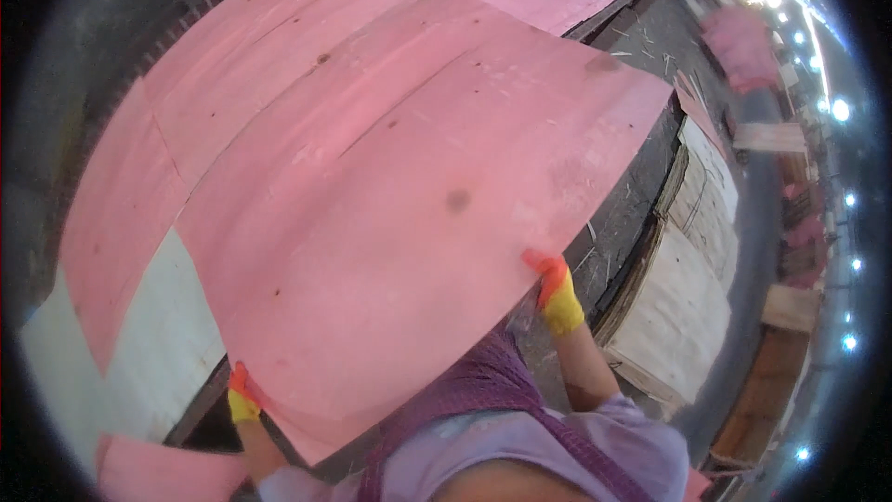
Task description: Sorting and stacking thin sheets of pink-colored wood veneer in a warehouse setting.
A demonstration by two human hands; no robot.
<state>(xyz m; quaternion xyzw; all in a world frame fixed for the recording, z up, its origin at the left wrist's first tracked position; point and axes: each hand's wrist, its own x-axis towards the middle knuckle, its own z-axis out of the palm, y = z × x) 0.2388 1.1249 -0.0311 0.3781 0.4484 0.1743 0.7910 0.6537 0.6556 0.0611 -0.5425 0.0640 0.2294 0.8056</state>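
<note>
A large pink wood veneer sheet (418,223), with brown knots and a fine crack, spreads across the middle in front of me. My left hand (243,397), in a yellow glove with orange fingers, grips its near left edge. Farther right, my right hand (557,296), gloved the same way, holds the near edge with the thumb on top; its other fingers are hidden underneath. The sheet bows slightly between my hands, and its far part lies over other pink veneer sheets (242,74). A pale greenish-white sheet (167,307) shows at the left, beside and beneath the pink ones.
Stacks of pale veneer (674,307) with rough edges lie low on the right. Scraps litter the dark surface (623,200) beside the pink sheet. A rolled or folded pink piece (177,471) is at the lower left. More pink sheets (741,45) and bright lamps stand off to the right.
</note>
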